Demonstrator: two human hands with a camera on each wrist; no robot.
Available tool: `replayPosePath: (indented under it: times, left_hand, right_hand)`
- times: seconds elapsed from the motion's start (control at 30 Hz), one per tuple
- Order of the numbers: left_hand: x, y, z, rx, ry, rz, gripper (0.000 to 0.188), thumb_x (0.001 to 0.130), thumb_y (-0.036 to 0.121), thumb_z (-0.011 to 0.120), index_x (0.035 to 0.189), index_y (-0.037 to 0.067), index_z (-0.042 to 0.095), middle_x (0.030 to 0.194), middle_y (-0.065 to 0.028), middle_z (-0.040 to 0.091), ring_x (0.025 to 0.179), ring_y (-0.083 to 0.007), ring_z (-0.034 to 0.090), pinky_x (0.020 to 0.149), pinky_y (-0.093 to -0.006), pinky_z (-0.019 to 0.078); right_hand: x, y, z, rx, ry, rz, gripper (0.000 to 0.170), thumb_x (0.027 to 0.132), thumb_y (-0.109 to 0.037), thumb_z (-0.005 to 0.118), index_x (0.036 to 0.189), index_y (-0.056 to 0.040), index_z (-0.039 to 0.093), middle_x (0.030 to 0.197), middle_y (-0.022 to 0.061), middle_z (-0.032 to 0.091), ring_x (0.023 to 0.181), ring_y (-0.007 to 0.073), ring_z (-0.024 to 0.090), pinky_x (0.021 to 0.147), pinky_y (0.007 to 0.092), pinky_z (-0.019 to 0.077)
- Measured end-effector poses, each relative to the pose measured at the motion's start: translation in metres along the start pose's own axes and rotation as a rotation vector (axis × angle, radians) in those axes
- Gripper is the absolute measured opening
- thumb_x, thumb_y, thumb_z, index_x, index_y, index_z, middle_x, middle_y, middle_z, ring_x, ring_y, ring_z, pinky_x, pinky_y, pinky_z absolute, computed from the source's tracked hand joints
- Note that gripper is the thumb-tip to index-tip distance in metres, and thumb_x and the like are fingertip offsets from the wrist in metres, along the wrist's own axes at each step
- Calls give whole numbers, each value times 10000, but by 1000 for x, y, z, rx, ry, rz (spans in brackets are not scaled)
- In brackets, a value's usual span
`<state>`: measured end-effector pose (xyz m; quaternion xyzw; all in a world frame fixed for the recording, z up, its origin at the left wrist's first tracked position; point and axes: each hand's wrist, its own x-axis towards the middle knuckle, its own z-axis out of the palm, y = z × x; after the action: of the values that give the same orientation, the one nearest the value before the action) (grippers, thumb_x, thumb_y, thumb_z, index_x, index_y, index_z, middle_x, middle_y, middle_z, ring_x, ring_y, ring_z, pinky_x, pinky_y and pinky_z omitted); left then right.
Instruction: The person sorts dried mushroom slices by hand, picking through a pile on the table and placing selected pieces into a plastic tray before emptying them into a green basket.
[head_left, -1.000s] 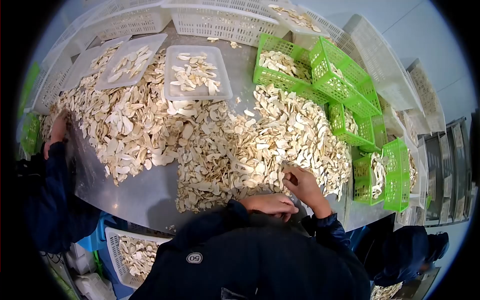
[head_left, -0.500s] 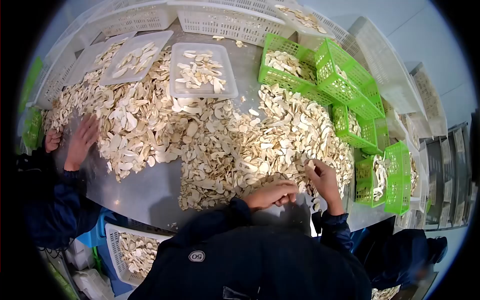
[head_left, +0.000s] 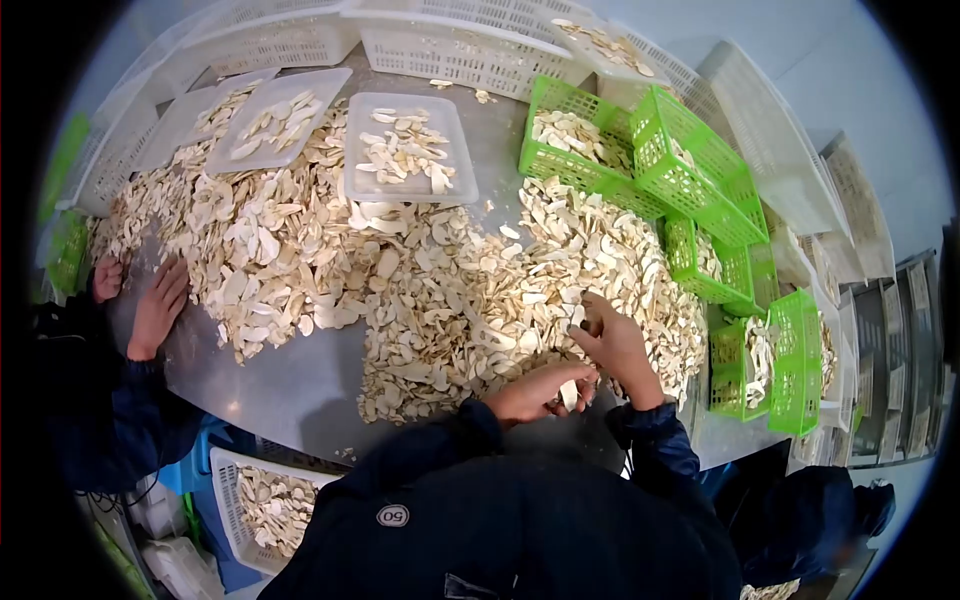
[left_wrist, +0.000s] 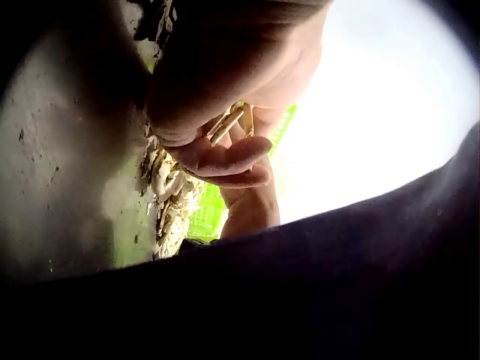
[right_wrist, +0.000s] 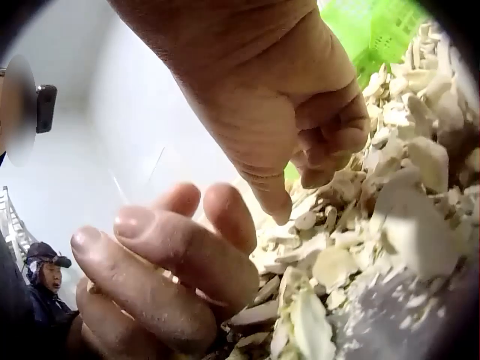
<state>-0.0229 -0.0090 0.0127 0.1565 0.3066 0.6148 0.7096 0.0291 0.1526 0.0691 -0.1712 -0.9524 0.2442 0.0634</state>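
Pale dried slices, seemingly mushroom, lie in a broad pile point(head_left: 425, 330) on the metal table. My left hand point(head_left: 540, 392) is low at the pile's near edge, palm turned up, with slices point(left_wrist: 231, 124) held in its curled fingers in the left wrist view. Just right of it, my right hand point(head_left: 620, 350) is over the pile, thumb and forefinger apart. In the right wrist view that hand point(right_wrist: 277, 112) has its thumb pointing down and its other fingers bent; no slice shows between them. Below it are the left hand's fingers point(right_wrist: 165, 270).
Green baskets point(head_left: 577, 165) with slices line the right side. A translucent lid point(head_left: 462, 150) bearing slices lies behind the pile, with white crates point(head_left: 470, 55) along the back. Another person's hand point(head_left: 160, 305) rests at the left. A white basket point(head_left: 226, 500) of slices stands below the table edge.
My right hand moved right along the pile, then back left toward my left hand. A pale slice now shows at my left fingers. The other person's hand at the left moved nearer the table edge.
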Motion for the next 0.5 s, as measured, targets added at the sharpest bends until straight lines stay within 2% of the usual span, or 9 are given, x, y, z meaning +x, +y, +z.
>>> replayPosePath:
  times: [0.07,0.17,0.27,0.3,0.33,0.4,0.5]
  left_hand:
    - [-2,2,1,3,20,11,322,993,435,509,1097,140,585,922,11,600,790,-91,547,617,-250,373]
    - [3,-5,-1,-48,17,42,322,995,434,508,1095,138,587,899,4,616,777,-99,560,596,-244,378]
    - [8,-8,-3,-151,29,46,315,1005,423,493,1092,136,589,891,-15,645,763,-117,601,560,-240,397]
    - [8,-7,-2,-205,46,39,315,1011,422,485,1090,136,590,893,-23,655,760,-125,618,547,-238,405]
    - [8,-6,-2,-259,63,32,315,1016,420,477,1089,136,591,895,-32,665,757,-134,635,534,-237,413]
    - [11,-7,-3,-340,75,10,374,1024,454,453,1132,123,587,924,-47,679,763,-154,666,525,-235,438]
    - [7,-5,1,-417,93,21,423,1026,467,442,1186,97,569,929,-41,680,759,-150,662,522,-225,441]
  right_hand:
    - [4,-4,3,-56,-25,18,431,797,-232,788,1150,-38,635,637,90,553,541,224,531,538,344,450]
    - [4,8,6,-27,18,43,250,844,-191,761,1003,-29,655,635,37,557,543,148,516,524,305,429]
    - [0,34,-3,283,-10,119,128,905,-137,707,879,-31,642,655,-42,549,586,54,490,530,244,403]
    - [-2,37,-10,359,-52,165,107,944,-101,662,862,-37,641,690,-88,536,636,-2,457,544,194,371]
    - [-3,38,-15,461,-81,256,106,936,-104,671,858,-39,641,707,-81,549,637,-3,452,547,189,360]
    - [-7,37,-27,697,-170,316,94,940,-120,674,901,-34,669,700,-80,557,622,-7,442,532,185,341]
    - [-9,24,-37,705,-376,310,175,934,-174,692,961,-2,680,683,-55,552,605,28,455,536,234,386]
